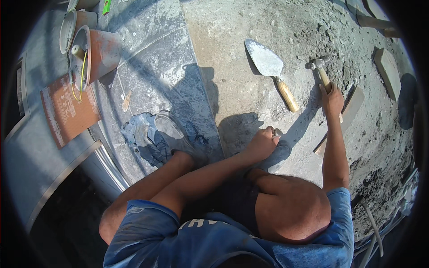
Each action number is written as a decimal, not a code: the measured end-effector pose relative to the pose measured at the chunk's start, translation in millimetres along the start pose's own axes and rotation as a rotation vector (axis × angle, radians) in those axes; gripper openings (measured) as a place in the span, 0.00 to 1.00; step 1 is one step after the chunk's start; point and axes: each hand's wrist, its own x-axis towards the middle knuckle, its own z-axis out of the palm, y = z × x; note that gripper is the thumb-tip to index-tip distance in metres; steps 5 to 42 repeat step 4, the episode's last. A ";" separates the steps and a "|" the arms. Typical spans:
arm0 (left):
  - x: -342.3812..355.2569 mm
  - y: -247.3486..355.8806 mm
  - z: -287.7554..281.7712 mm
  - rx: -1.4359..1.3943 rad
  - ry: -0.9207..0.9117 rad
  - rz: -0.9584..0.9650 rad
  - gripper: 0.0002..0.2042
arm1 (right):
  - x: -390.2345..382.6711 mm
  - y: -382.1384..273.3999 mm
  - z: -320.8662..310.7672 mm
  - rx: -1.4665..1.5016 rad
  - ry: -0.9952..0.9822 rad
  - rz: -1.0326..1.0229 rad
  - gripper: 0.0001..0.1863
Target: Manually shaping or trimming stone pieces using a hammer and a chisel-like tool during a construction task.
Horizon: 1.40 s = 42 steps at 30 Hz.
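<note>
My right hand is wrapped round the wooden handle of a hammer, whose metal head points away from me over the rough mortar. In front of my shod foot, my left hand is closed, with a small greyish piece showing at its fingers; its kind cannot be made out. Between and beyond both hands lies a trowel with a pale, mortar-smeared blade, its wooden handle turned toward me. A flat strip lies beside my right wrist, partly hidden by the forearm.
Mortar-stained buckets stand at the far left beside a brown textured sheet. Crumpled blue plastic lies by my left shoe. Loose rubble and a stone slab lie at the right. A green tool shows at the top.
</note>
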 end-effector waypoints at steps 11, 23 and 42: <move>-4.7 -49.0 12.4 -0.004 0.030 -0.139 0.14 | -33.7 -45.8 -7.9 0.007 0.261 -0.178 0.26; -4.7 -49.0 12.4 -0.004 0.030 -0.139 0.14 | -33.7 -45.8 -7.9 0.007 0.261 -0.178 0.26; -4.7 -49.0 12.4 -0.004 0.030 -0.139 0.14 | -33.7 -45.8 -7.9 0.007 0.261 -0.178 0.26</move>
